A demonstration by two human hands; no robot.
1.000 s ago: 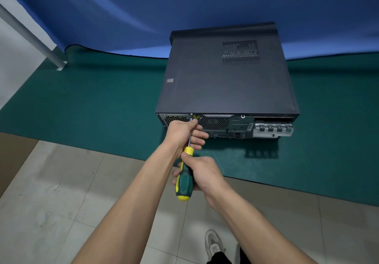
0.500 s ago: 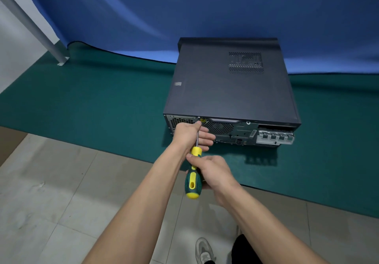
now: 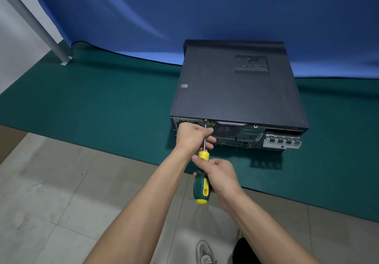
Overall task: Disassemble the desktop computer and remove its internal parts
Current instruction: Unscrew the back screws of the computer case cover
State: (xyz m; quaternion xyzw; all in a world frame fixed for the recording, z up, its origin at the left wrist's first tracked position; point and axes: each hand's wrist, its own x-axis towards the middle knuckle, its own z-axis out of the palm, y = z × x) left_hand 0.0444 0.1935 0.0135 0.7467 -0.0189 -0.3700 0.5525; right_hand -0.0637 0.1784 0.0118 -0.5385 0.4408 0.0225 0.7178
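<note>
Now my right hand [image 3: 220,176] has regripped the screwdriver [image 3: 202,181], my left hand [image 3: 192,136] pinching its shaft at the computer [image 3: 235,91], turning on.

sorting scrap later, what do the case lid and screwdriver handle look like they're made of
Case lid: likely painted sheet metal, matte black, with a punched vent grid. Screwdriver handle: looks like moulded plastic with a rubbery ribbed grip, green and yellow; shaft is bright bare metal.
</note>
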